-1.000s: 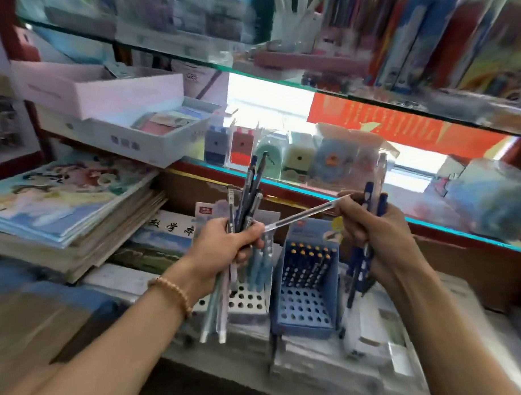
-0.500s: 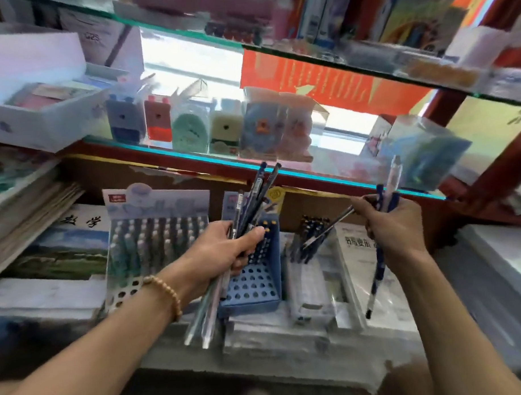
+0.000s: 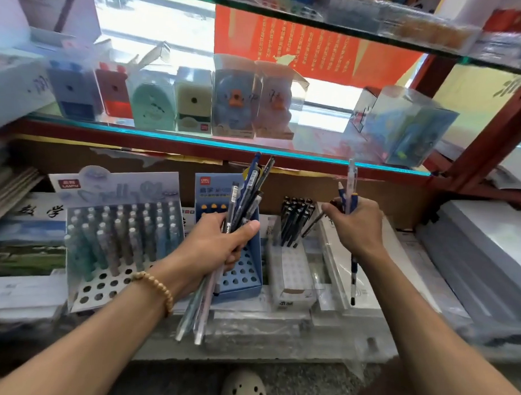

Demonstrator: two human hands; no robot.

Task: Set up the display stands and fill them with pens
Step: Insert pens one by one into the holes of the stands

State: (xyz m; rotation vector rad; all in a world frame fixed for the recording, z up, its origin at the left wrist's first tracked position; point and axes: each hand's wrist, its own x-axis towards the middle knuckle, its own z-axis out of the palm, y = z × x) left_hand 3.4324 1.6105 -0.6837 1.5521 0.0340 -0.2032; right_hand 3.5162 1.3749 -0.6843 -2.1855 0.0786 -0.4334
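My left hand (image 3: 222, 243) grips a mixed bundle of pens (image 3: 247, 194), dark ones fanning up and pale ones hanging below the fist, in front of the blue display stand (image 3: 244, 274). My right hand (image 3: 357, 223) holds a few pens (image 3: 351, 188) upright and pinches a dark pen (image 3: 316, 222) whose tip angles down toward the small white stand (image 3: 291, 273), which holds several black pens (image 3: 295, 219) at its back. The wide white stand (image 3: 108, 279) on the left is mostly filled with pastel pens (image 3: 121, 231); its front holes are bare.
The stands sit on plastic-wrapped packs (image 3: 257, 321) on a low shelf. Booklets (image 3: 24, 235) lie to the left, wrapped paper reams (image 3: 477, 263) to the right. A glass shelf (image 3: 251, 147) with boxed pencil sharpeners (image 3: 194, 102) overhangs the stands. A shoe (image 3: 245, 388) shows below.
The view swung right, bringing the small white stand into sight. My right hand carried the dark pen from beside the left-hand bundle over to that stand. The left hand kept its bundle.
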